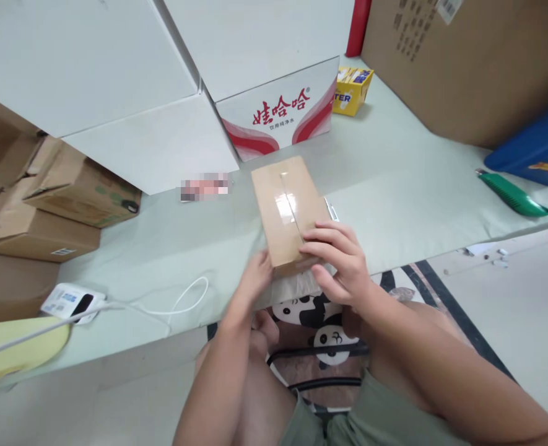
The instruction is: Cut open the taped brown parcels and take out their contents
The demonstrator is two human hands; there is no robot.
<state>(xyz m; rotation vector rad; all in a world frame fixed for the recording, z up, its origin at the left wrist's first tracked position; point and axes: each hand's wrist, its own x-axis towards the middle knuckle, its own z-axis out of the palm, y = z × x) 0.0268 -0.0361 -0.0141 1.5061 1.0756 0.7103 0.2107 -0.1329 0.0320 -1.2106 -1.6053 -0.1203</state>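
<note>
A small brown cardboard box (285,207), taped shut along its top, lies at the near edge of the pale green table (394,186). My right hand (341,260) rests on the box's near end, fingers curled over the top and thumb at the front. My left hand (254,282) presses against the box's near left side, fingers wrapped round its edge. A white plastic bag (296,284) lies under the box, partly hidden by my hands.
Large white cartons (162,136) and a red-printed carton (278,114) stand behind. A yellow box (352,90), a big brown carton (478,62), a blue tray (538,148) and a green knife (513,193) lie right. Brown boxes (46,210), a power strip (72,301) with white cable sit left.
</note>
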